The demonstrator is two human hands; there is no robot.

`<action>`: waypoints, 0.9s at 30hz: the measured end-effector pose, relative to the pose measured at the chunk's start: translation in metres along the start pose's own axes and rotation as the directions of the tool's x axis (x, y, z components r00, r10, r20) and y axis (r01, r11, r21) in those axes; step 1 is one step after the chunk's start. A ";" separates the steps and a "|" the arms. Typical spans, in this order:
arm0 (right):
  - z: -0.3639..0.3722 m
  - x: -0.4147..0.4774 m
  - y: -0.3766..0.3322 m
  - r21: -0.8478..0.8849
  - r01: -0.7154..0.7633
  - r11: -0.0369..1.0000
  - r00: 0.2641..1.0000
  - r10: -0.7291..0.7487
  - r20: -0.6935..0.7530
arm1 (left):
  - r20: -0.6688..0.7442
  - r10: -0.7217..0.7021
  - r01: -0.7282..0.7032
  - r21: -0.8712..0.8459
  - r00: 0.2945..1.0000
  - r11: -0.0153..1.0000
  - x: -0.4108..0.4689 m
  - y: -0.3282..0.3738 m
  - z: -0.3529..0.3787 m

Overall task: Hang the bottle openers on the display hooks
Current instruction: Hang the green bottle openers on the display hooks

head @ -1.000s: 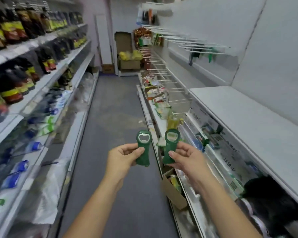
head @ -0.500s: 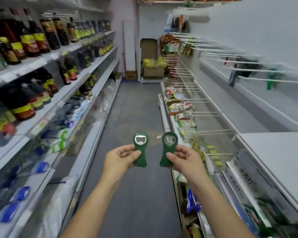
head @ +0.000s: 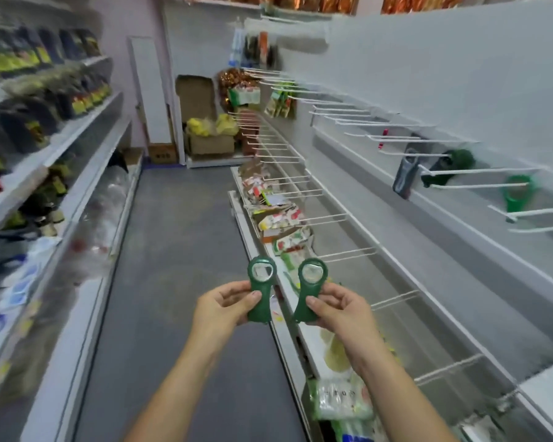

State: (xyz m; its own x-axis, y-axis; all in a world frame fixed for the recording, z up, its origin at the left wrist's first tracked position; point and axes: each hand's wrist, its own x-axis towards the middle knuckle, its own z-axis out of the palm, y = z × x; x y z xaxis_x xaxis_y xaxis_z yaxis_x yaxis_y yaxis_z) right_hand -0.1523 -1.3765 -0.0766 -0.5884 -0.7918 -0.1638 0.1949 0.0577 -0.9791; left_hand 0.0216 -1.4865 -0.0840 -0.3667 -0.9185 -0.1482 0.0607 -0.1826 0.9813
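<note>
Fingers (head: 237, 288): left hand (head: 221, 309) pinches left opener (head: 262, 311), right hand (head: 339, 309) pinches right opener (head: 309, 290).
Done: hung openers (head: 514, 194) on hooks (head: 492, 170).
Left: these two.

A grey floor (head: 179, 266) runs between stocked shelves (head: 87, 124) (bottles (head: 74, 100), blurred) and a white wall panel (head: 444, 74).

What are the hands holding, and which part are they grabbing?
The left hand pinches the left bottle opener by its lower handle; the right hand pinches the right bottle opener the same way, ring ends up.
</note>
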 end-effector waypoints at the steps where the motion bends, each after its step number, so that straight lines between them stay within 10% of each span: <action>1: 0.000 0.016 0.000 0.007 -0.003 1.000 1.000 0.004 -0.025 | 0.023 0.000 0.000 0.007 1.000 1.000 0.018 0.003 0.005; 16: -0.030 0.209 -0.024 0.103 0.025 0.994 0.948 0.009 -0.319 | 0.355 -0.049 -0.022 0.193 0.933 0.981 0.258 0.038 0.110; 27: -0.054 0.161 -0.027 0.092 0.145 0.985 0.612 -0.016 -0.790 | 0.796 -0.181 0.013 0.213 0.577 0.977 0.297 0.014 0.211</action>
State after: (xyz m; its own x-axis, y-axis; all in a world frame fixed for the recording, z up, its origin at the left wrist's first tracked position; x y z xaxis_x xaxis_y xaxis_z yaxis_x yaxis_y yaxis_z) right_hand -0.2947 -1.4722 -0.0833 -0.9838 -0.0053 -0.1794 0.1788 -0.1145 -0.9772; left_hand -0.2827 -1.6874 -0.0887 -0.9618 -0.2181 -0.1654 -0.1429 -0.1153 0.9830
